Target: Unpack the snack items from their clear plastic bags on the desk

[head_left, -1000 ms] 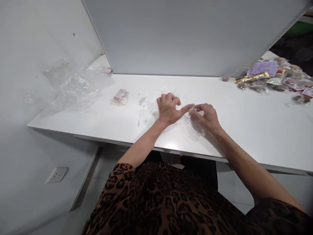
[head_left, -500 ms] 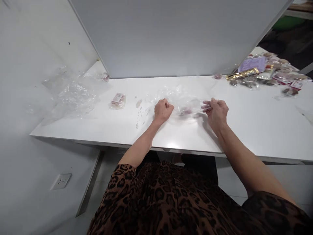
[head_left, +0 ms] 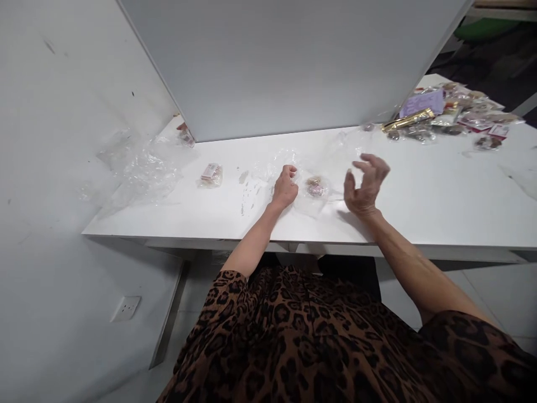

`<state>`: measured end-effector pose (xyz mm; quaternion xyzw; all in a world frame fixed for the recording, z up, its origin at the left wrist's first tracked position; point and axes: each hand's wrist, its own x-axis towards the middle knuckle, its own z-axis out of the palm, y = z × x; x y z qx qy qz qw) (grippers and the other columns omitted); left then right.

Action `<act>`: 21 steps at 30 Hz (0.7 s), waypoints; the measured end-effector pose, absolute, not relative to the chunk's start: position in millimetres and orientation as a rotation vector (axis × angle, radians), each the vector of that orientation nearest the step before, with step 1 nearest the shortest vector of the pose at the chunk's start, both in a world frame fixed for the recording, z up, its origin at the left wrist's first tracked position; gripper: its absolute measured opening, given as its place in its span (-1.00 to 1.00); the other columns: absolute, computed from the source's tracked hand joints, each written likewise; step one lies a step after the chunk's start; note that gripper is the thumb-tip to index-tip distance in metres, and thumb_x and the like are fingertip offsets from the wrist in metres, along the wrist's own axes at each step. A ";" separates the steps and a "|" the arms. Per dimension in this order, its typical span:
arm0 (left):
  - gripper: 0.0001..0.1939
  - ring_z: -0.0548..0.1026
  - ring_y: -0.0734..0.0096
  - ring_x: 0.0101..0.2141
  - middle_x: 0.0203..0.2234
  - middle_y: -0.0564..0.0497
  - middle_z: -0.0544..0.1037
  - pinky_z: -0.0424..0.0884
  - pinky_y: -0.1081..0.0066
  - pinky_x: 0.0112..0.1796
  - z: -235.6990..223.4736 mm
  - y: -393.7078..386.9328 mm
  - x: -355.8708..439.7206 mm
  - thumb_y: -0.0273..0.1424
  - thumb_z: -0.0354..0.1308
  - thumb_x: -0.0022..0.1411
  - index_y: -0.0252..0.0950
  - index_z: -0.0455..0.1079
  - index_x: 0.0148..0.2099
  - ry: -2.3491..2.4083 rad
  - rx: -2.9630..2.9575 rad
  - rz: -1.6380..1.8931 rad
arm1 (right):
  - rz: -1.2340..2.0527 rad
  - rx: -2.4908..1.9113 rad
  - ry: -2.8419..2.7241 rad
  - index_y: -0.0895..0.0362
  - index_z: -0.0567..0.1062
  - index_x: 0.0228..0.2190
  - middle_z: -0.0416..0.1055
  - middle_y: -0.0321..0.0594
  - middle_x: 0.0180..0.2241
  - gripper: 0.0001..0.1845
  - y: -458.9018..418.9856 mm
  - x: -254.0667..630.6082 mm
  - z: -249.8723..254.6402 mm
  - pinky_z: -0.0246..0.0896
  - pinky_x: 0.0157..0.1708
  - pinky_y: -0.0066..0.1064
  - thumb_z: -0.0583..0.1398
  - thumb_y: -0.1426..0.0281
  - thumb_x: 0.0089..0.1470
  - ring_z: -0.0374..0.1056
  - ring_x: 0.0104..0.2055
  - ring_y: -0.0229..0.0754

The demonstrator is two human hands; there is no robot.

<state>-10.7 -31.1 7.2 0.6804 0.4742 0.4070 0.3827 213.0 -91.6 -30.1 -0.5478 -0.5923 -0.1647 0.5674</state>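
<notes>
A clear plastic bag (head_left: pixel 312 202) lies on the white table (head_left: pixel 440 196) between my hands, with a small brown and pink packet (head_left: pixel 314 186) inside it. My left hand (head_left: pixel 285 187) is closed in a fist on the bag's left edge. Just right of the bag, my right hand (head_left: pixel 364 184) is lifted off the table with its fingers spread and curled, holding nothing.
Crumpled clear plastic (head_left: pixel 140 170) lies at the table's left end, with a small pink packet (head_left: pixel 210 174) beside it. A heap of wrapped snack packets (head_left: pixel 444 115) sits at the far right. A grey partition (head_left: pixel 293 61) stands along the back edge.
My right hand has let go of the bag's right edge and lifted away with fingers spread. The bag has settled flat on the table. My left hand stays clenched on it.
</notes>
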 end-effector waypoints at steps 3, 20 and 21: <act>-0.40 0.53 0.20 -0.03 -0.11 -0.02 0.50 0.39 0.14 0.13 6.8 -31.8 -10.7 -0.79 0.08 -0.01 -0.08 0.27 -0.01 1.188 1.758 1.032 | -0.186 -1.289 -1.705 0.00 0.52 0.01 0.53 0.03 0.06 -0.70 -88.8 191.6 -35.0 0.24 0.25 0.30 0.09 0.21 0.38 0.39 0.19 0.24; -0.31 0.55 0.56 -0.28 -0.19 0.13 0.45 0.47 0.42 -0.04 30.9 -24.1 -28.4 -0.64 0.29 0.01 -0.10 0.17 0.14 1.025 0.787 1.606 | 0.440 -1.387 -1.305 -0.03 0.58 -0.01 0.57 -0.03 0.00 -0.37 -107.9 224.0 -39.6 0.52 0.02 0.06 0.36 -0.20 0.10 0.52 0.04 0.13; -0.32 0.55 0.57 -0.30 -0.20 0.13 0.46 0.47 0.42 -0.05 36.1 -25.9 -32.2 -0.62 0.30 0.00 -0.10 0.17 0.12 0.999 0.749 1.627 | 0.404 -1.370 -1.240 -0.02 0.58 -0.03 0.58 -0.05 -0.03 -0.42 -110.7 223.4 -37.0 0.51 0.03 0.07 0.34 -0.18 0.13 0.52 0.03 0.11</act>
